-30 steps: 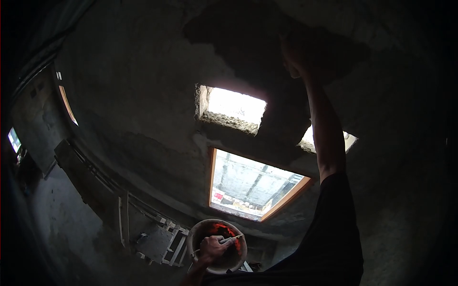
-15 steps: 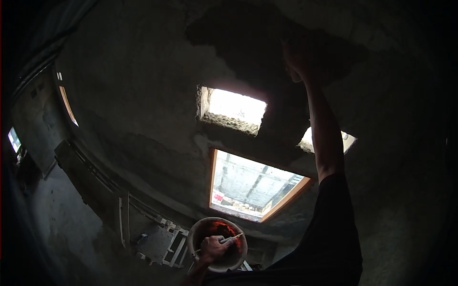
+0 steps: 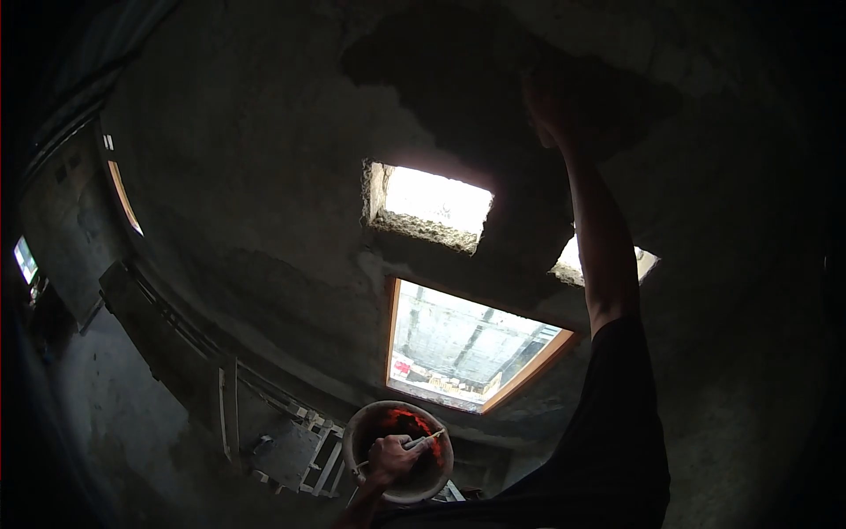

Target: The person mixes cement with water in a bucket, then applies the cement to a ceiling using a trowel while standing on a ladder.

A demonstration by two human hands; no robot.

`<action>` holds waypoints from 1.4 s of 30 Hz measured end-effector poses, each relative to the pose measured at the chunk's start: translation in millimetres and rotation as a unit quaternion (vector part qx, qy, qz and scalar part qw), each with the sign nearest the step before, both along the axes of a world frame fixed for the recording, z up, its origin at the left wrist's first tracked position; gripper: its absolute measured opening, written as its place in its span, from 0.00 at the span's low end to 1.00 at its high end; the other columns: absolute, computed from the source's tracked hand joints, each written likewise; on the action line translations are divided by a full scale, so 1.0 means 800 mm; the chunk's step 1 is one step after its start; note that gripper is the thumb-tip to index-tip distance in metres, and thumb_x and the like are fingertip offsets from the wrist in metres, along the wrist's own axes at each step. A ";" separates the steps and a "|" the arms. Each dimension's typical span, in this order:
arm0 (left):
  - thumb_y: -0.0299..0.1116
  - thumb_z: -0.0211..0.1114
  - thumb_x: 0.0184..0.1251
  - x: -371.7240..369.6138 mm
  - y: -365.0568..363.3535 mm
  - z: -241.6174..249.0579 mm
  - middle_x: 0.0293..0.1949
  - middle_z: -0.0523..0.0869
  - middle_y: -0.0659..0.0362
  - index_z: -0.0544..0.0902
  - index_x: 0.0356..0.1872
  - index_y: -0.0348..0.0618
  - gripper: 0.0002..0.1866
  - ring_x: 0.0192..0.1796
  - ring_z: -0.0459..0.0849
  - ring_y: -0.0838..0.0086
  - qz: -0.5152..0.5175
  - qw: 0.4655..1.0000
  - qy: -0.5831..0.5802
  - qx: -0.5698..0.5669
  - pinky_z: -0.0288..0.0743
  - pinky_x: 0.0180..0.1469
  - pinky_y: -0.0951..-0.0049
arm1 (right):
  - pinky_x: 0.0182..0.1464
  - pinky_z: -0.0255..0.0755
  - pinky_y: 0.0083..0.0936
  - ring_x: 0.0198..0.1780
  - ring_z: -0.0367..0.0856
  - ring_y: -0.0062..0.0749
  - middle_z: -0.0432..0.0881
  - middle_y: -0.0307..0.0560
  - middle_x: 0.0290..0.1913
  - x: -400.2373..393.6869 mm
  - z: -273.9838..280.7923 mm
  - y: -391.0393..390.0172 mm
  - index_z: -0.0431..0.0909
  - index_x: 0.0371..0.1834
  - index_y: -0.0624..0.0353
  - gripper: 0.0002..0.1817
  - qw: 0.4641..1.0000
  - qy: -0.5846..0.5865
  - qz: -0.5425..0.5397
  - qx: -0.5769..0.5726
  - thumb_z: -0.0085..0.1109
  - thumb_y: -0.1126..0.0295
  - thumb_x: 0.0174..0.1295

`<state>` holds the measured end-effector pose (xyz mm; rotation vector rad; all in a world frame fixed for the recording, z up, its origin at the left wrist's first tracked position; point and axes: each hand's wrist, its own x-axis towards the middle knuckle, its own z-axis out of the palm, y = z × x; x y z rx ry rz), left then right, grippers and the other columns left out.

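Note:
My left hand (image 3: 393, 458) is closed round a thin, light stick-like handle (image 3: 425, 438) over the mouth of a round bucket (image 3: 354, 432) with a red-orange inside. High on the wall, my right hand (image 3: 545, 110) reaches up against a dark, damp-looking patch (image 3: 441, 70). Its fingers are lost in shadow, and anything it holds cannot be made out. The right arm, in a dark sleeve, passes in front of a small wall opening (image 3: 568, 261).
A wood-framed window (image 3: 476, 339) sits below a rough rectangular opening (image 3: 432, 203) in the grey wall. At the lower left are long boards (image 3: 159, 331) and a slatted wooden frame (image 3: 328, 458). Another narrow window (image 3: 125, 196) shows at the far left.
My right hand and forearm have shifted very slightly against the wall. My left hand stays over the bucket with the handle in its grip.

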<state>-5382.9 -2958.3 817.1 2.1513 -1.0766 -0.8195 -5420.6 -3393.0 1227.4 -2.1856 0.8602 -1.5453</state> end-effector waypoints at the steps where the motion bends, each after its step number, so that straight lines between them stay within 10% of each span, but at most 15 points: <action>1: 0.66 0.62 0.52 0.001 -0.001 0.002 0.18 0.81 0.54 0.84 0.21 0.45 0.30 0.24 0.83 0.62 -0.008 1.000 0.005 0.018 0.74 0.29 0.62 | 0.13 0.64 0.29 0.11 0.69 0.28 0.67 0.38 0.09 0.003 0.005 -0.003 0.69 0.14 0.56 0.34 1.000 -0.001 0.001 0.000 0.39 0.36 0.64; 12: 0.67 0.61 0.52 0.005 -0.001 -0.009 0.21 0.84 0.52 0.85 0.24 0.46 0.30 0.28 0.85 0.57 -0.023 0.998 0.021 0.053 0.77 0.34 0.60 | 0.14 0.70 0.29 0.12 0.74 0.30 0.74 0.42 0.14 -0.008 0.022 0.005 0.75 0.30 0.60 0.24 0.997 0.035 -0.014 -0.074 0.45 0.47 0.67; 24: 0.67 0.61 0.53 0.006 0.005 -0.011 0.20 0.83 0.52 0.85 0.22 0.45 0.31 0.27 0.84 0.57 -0.015 0.999 0.027 0.024 0.76 0.32 0.59 | 0.14 0.66 0.29 0.12 0.71 0.28 0.68 0.39 0.11 -0.023 0.006 0.033 0.69 0.20 0.56 0.34 0.995 0.028 -0.017 0.095 0.36 0.34 0.64; 42: 0.68 0.60 0.52 0.005 0.003 -0.016 0.21 0.84 0.52 0.86 0.24 0.46 0.31 0.28 0.85 0.58 -0.016 0.999 0.025 0.036 0.77 0.34 0.61 | 0.12 0.64 0.32 0.10 0.70 0.31 0.67 0.40 0.09 0.012 0.021 0.057 0.67 0.15 0.56 0.32 0.999 -0.001 0.026 0.045 0.34 0.43 0.68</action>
